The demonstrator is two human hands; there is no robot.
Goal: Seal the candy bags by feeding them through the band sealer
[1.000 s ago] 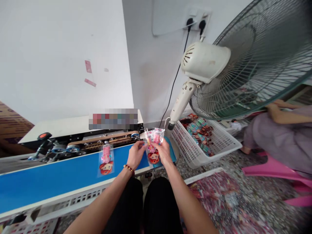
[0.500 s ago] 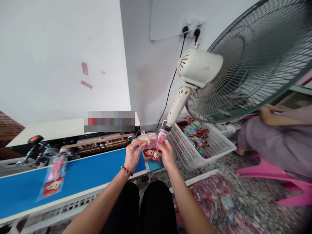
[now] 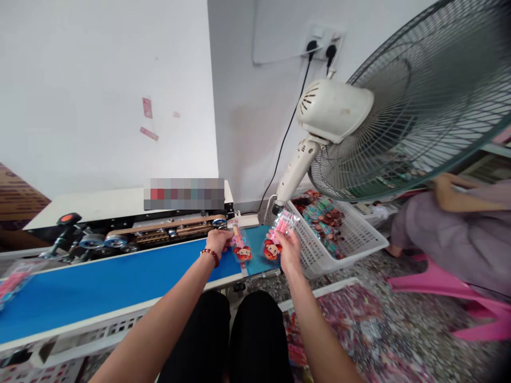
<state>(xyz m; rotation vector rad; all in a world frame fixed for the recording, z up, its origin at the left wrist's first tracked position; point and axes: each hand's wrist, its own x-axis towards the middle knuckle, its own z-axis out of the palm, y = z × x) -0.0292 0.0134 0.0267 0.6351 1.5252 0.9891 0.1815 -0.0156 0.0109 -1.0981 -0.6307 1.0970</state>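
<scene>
My left hand [image 3: 219, 242], with a beaded bracelet at the wrist, pinches the left edge of a clear plastic packet [image 3: 241, 252]. That packet shows a red-haired cartoon face at its lower end and lies over the right end of the blue conveyor belt [image 3: 159, 275]. In my right hand [image 3: 290, 251] is a second, similar packet [image 3: 272, 249], with pink pieces above its cartoon face. It is tilted over the teal board [image 3: 259, 266] beside the belt. Another packet [image 3: 16, 284] rests on the belt at the far left, partly cut off by the frame.
Behind the belt runs a sealing machine [image 3: 171, 231] with rollers and a brown band. A fan [image 3: 335, 111] leans in from the right. White baskets [image 3: 327, 260] of packets stand on the right. A person [image 3: 451, 223] sits on a pink stool [image 3: 431, 285].
The two packets, overlapping before, are now apart: one went left onto the belt end, the other right. The packet on the belt has travelled left.
</scene>
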